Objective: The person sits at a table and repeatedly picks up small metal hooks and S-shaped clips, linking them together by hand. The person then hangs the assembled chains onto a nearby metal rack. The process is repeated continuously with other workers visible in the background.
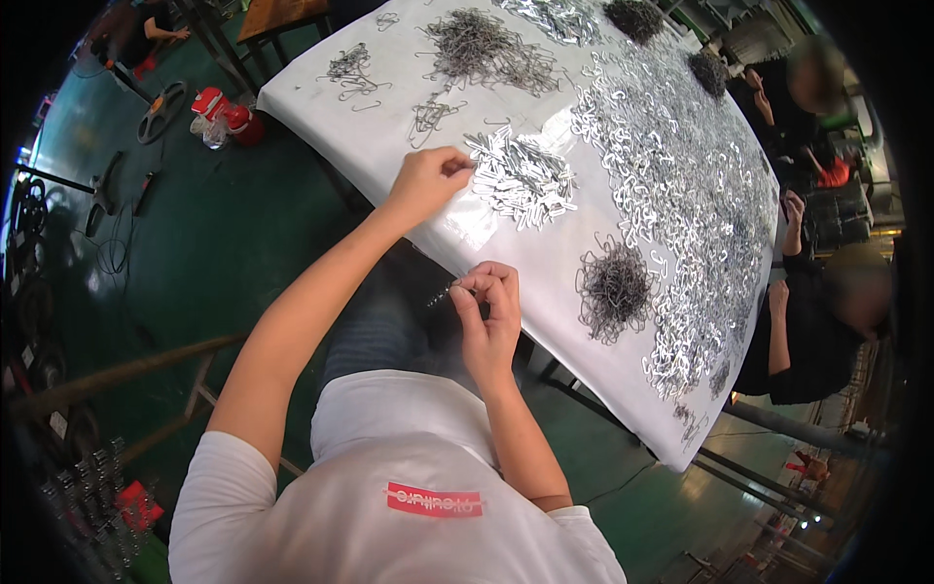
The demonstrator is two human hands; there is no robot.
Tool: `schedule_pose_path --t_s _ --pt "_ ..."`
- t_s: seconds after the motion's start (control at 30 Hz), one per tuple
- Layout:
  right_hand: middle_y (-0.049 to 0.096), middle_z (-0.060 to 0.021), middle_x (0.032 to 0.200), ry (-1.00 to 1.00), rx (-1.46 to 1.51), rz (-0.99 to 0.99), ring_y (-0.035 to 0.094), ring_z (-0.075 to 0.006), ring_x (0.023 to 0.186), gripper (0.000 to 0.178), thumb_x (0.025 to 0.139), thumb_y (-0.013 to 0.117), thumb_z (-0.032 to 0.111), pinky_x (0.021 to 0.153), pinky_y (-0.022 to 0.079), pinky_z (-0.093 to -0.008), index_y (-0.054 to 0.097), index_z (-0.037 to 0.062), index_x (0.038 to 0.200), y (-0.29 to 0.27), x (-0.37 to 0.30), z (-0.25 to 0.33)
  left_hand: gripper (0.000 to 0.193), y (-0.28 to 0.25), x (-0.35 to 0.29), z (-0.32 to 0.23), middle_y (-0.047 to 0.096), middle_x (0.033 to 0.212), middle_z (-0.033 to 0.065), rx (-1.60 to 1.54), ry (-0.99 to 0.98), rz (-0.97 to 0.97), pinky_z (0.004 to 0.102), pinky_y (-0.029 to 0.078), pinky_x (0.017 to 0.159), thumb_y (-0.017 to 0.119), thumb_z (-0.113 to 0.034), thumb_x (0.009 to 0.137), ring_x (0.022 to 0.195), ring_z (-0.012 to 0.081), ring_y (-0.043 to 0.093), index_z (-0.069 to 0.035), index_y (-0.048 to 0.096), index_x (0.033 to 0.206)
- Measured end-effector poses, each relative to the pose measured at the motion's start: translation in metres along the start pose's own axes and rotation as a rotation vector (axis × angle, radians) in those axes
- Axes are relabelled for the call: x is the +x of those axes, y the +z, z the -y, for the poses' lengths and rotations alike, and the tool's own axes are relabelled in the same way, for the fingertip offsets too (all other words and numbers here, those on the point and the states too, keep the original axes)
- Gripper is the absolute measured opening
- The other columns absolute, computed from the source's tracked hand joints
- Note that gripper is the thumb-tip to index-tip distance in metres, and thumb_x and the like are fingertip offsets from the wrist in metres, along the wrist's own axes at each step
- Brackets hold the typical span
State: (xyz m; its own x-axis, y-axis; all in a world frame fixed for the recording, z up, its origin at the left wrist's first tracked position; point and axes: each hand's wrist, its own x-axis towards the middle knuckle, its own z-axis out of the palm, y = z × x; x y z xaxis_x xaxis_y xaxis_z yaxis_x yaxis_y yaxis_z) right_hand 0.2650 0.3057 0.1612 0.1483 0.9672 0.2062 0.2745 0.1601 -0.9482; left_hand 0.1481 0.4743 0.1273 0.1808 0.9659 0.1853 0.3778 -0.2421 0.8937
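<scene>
My left hand (428,185) is at the left edge of a pile of short, shiny metal strips (525,180) on the white-covered table (545,263). Its fingers are curled into a pinch, and whatever is between them is hidden. Closer to my body, just off the table edge, my right hand (494,316) is closed with thumb and fingers together. A small, thin dark metal piece (438,296) with bright spots sticks out to the left of its fingertips; its exact kind is too small to tell.
Tangled dark wire hooks lie in a heap (615,290) to the right and a larger heap (482,49) at the far side. Shiny S-shaped hooks (691,175) spread over the table's right. Two people (817,321) sit along that side. Red-lidded containers (229,117) stand at left.
</scene>
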Motion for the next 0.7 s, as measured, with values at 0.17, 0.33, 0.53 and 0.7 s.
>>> schedule_pose_path --t_s 0.17,0.33,0.53,0.7 --pt "0.051 -0.0091 0.098 -0.046 0.004 0.002 0.054 -0.0166 0.079 0.007 0.084 0.066 0.002 0.064 0.046 -0.0266 0.061 0.0012 0.089 0.003 0.005 -0.004 0.018 -0.027 -0.072 -0.038 0.070 0.085 0.0040 -0.441 -0.270 0.106 0.0237 0.051 0.070 0.068 -0.009 0.085 0.076 0.0081 0.063 0.003 0.069 0.098" --pt "0.055 -0.0069 0.098 -0.082 0.010 -0.020 0.051 -0.0163 0.085 0.009 0.083 0.067 0.005 0.067 0.040 -0.0261 0.060 0.0036 0.089 0.008 0.009 -0.005 0.017 -0.040 -0.106 -0.062 0.069 0.093 0.0057 -0.514 -0.333 0.123 0.0241 0.050 0.079 0.067 -0.006 0.087 0.086 0.0097 0.064 0.003 0.067 0.101" --pt "0.055 -0.0069 0.097 -0.084 -0.009 -0.017 0.051 -0.0170 0.085 0.010 0.083 0.068 0.006 0.067 0.040 -0.0272 0.060 0.0038 0.089 0.011 0.010 -0.008 0.018 -0.038 -0.111 -0.060 0.071 0.089 0.0043 -0.440 -0.180 0.001 0.0233 0.051 0.070 0.068 -0.008 0.084 0.076 0.0084 0.063 0.000 0.070 0.100" --pt "0.055 -0.0072 0.097 -0.090 -0.052 -0.014 0.051 -0.0174 0.085 0.011 0.083 0.069 0.007 0.067 0.041 -0.0277 0.060 0.0038 0.089 0.014 0.011 -0.014 0.015 -0.039 -0.115 -0.057 0.069 0.097 0.0071 -0.394 -0.252 0.050 0.0251 0.050 0.082 0.065 -0.003 0.087 0.088 0.0109 0.064 0.003 0.067 0.100"
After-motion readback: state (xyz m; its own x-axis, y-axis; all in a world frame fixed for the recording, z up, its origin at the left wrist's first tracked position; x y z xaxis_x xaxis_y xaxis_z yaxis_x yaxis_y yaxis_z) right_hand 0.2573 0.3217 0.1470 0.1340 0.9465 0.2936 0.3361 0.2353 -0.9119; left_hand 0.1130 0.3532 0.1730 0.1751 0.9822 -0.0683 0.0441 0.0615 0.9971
